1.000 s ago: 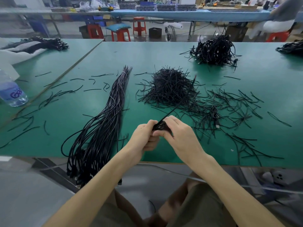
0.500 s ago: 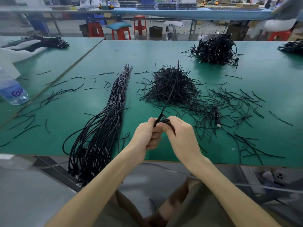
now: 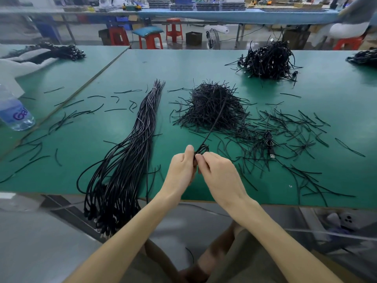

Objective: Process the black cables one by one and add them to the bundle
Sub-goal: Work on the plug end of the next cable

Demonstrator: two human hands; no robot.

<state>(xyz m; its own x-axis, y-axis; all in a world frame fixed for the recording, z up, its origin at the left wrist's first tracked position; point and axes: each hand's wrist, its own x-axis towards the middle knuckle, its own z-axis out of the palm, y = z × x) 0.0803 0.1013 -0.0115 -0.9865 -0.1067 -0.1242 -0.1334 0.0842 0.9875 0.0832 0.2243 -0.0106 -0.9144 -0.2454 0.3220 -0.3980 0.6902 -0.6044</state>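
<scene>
Bright, even indoor light from overhead; green table (image 3: 204, 64) has a pale sheen through its middle, no hard glare; soft short shadows under the tie pile (image 3: 214, 105) and the far cable heap (image 3: 269, 62); left hand (image 3: 181, 170), right hand (image 3: 220, 174) and the black cable (image 3: 204, 148) they pinch are sharp; strong wide-angle bowing along the table's front edge and the far bench (image 3: 244, 14); water bottle (image 3: 14, 113) at left edge, lower corners and top right corner smeared, soft.
</scene>
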